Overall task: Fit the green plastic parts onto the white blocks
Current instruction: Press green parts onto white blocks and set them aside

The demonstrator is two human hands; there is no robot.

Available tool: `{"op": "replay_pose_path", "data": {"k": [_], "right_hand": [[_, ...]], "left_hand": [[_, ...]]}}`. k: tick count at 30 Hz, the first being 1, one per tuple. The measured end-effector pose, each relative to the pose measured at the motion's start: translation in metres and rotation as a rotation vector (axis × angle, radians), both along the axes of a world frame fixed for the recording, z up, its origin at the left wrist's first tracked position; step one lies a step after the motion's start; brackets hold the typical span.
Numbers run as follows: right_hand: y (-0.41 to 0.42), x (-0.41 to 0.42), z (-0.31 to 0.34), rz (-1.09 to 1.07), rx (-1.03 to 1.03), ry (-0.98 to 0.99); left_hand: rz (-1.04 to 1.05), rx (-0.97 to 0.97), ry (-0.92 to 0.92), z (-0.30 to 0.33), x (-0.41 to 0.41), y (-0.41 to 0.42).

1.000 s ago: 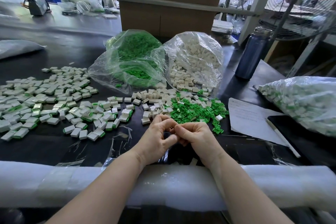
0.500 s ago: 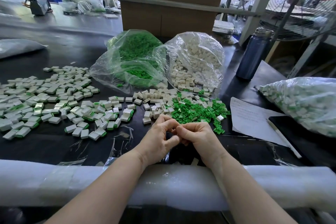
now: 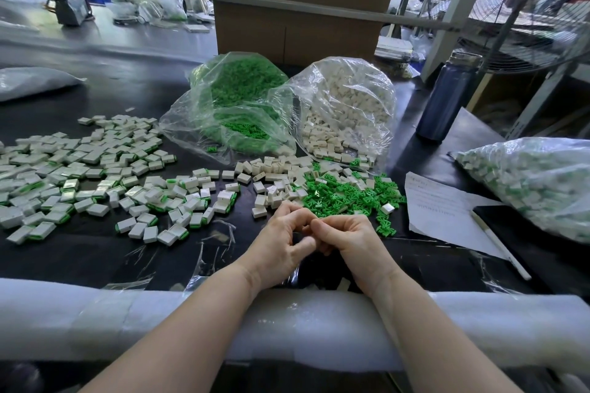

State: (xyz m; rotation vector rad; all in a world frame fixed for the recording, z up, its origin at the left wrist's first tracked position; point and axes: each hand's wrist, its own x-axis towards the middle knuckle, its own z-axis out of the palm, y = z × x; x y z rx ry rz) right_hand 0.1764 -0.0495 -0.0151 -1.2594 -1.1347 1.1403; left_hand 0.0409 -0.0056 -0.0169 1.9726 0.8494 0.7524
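Note:
My left hand [image 3: 281, 242] and my right hand [image 3: 348, 239] meet fingertip to fingertip just above the black table, near its front edge. The fingers of both are curled inward, and whatever lies between them is hidden. Just beyond the hands lies a heap of loose green plastic parts [image 3: 348, 195]. Plain white blocks [image 3: 274, 179] lie to its left. Further left, a wide spread of white blocks with green parts fitted [image 3: 95, 182] covers the table.
An open bag of green parts [image 3: 236, 108] and an open bag of white blocks [image 3: 344, 112] stand behind the heaps. A bag of fitted blocks [image 3: 530, 182], a paper sheet [image 3: 443, 210] with a pen and a dark bottle [image 3: 447, 96] are at the right. White foam padding [image 3: 95, 313] lines the table's front edge.
Both hands stay pressed together in the same place, with only slight shifts of the fingers. Nothing on the table has moved.

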Motion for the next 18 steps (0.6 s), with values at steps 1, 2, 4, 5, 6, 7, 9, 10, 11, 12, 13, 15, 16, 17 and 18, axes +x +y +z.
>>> {"op": "replay_pose_path", "data": {"k": [1,2,4,5,6,7,9,10,11,12,13,15,16,17,18], "right_hand": [[0.0002,-0.0001,-0.0001,0.007,0.005,-0.001],[0.0002,-0.0001,-0.0001,0.016,0.008,0.005],[0.0004,0.0003,0.0002,0.029,0.004,0.017],[0.0004,0.0006,0.0004,0.030,0.002,0.014],[0.0003,0.0010,0.0003,0.027,0.001,0.008],[0.0002,0.0014,0.0000,0.024,0.001,0.005],[0.0001,0.0019,-0.0005,0.019,0.000,0.012],[-0.0002,0.0019,-0.0004,0.019,-0.001,0.017],[-0.0004,0.0018,-0.0003,0.017,-0.001,0.019],[-0.0007,0.0017,0.0000,0.015,-0.001,0.017],[-0.0007,0.0015,0.0004,0.012,-0.001,0.014],[-0.0009,0.0010,0.0009,0.010,-0.003,0.013],[-0.0010,0.0007,0.0011,0.008,-0.004,0.016],[-0.0009,0.0005,0.0014,0.004,-0.006,0.020],[-0.0012,0.0002,0.0016,0.002,-0.009,0.024]], "left_hand": [[0.003,-0.002,-0.011,0.0005,-0.0001,0.0001],[0.004,-0.004,-0.019,0.0011,-0.0003,0.0000],[-0.001,-0.005,-0.024,0.0016,-0.0006,-0.0002],[-0.004,-0.005,-0.023,0.0016,-0.0008,-0.0005],[-0.009,-0.005,-0.021,0.0017,-0.0008,-0.0007],[-0.012,-0.006,-0.019,0.0018,-0.0006,-0.0010],[-0.015,-0.004,-0.017,0.0020,-0.0003,-0.0012],[-0.015,-0.003,-0.016,0.0019,-0.0004,-0.0013],[-0.015,-0.002,-0.011,0.0018,-0.0003,-0.0013],[-0.014,0.000,-0.006,0.0016,-0.0005,-0.0011],[-0.014,0.002,0.000,0.0015,-0.0005,-0.0011],[-0.014,0.001,0.004,0.0011,-0.0007,-0.0012],[-0.014,0.000,0.003,0.0009,-0.0008,-0.0011],[-0.014,0.000,0.001,0.0007,-0.0009,-0.0010],[-0.016,0.001,0.002,0.0004,-0.0010,-0.0008]]}}
